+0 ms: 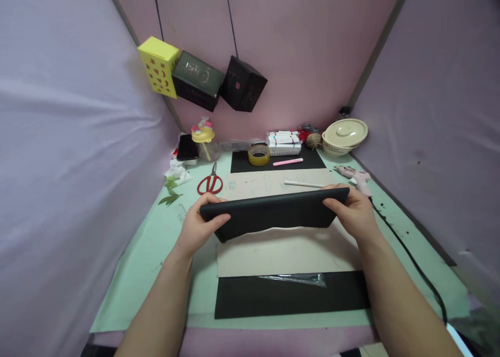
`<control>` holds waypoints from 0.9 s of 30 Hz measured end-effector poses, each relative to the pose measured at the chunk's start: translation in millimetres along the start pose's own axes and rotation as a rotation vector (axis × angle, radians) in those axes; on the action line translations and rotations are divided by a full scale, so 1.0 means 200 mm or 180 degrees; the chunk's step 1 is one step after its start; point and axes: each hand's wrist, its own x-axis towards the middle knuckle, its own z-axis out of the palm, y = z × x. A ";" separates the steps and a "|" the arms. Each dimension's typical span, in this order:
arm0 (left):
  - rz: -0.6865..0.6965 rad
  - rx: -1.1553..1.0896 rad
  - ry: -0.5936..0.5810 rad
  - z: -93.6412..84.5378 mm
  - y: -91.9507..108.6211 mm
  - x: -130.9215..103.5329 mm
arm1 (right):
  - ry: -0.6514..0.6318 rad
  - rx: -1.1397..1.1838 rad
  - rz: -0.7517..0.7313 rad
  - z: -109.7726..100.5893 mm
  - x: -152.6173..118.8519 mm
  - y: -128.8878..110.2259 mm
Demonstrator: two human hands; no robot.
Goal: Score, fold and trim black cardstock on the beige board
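A folded piece of black card [273, 211] is held up over the middle of the table. My left hand [201, 224] pinches its left end, thumb on the near face. At its right end, my right hand [351, 211] grips it the same way. Below it lies a cream board [289, 253], and under that a black sheet [292, 300] shows at the front, with a strip of clear plastic [300, 279] at the board's edge. A white pen [304, 183] rests just behind the held card.
Behind are red-handled scissors [210, 184], a tape roll [258, 155], a pink pen [288, 162], markers [284, 142], a yellow-lidded bottle [205, 141] and a lidded bowl [344, 137]. A glue gun [355, 177] trails its cord along the right. Boxes [199, 80] hang above.
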 end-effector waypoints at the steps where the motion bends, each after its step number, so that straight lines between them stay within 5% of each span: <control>1: -0.0079 0.0037 0.0013 0.00 0.00 0.00 | 0.0016 -0.0002 0.0073 0.00 0.00 0.01; 16: -0.0506 -0.0623 -0.0093 0.09 -0.02 -0.02 | 0.0315 0.0564 0.0431 -0.03 0.02 0.18; 27: 0.0077 -0.0412 -0.0305 0.10 0.07 -0.06 | 0.0714 0.0914 0.0085 0.01 0.02 0.10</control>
